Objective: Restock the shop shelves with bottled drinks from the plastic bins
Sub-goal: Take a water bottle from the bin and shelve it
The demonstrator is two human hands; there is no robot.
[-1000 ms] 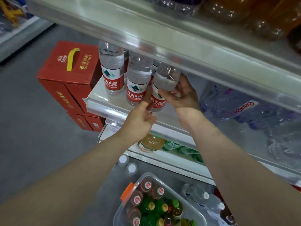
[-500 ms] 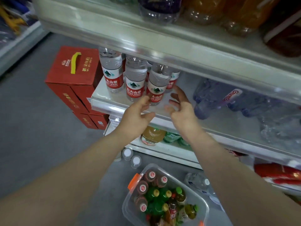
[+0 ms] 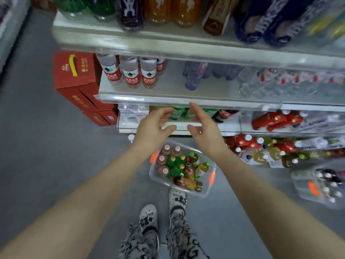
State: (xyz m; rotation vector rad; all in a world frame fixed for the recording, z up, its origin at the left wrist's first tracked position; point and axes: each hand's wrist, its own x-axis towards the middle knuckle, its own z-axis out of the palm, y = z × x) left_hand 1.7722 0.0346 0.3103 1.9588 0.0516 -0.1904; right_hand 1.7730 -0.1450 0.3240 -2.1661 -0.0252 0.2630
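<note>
Your left hand (image 3: 155, 126) and right hand (image 3: 203, 128) have drawn back from the water bottles (image 3: 130, 73), fingers spread, empty; next, reach down into the plastic bin (image 3: 211, 186).

Arms (image 3: 112, 180) are bare along their whole visible length. On the near side of the clear bin (image 3: 152, 173), the feet wear white clog-style shoes (image 3: 148, 216) with black decorations on top, and loose pale trousers (image 3: 179, 240) carry a black letter-like print.
</note>
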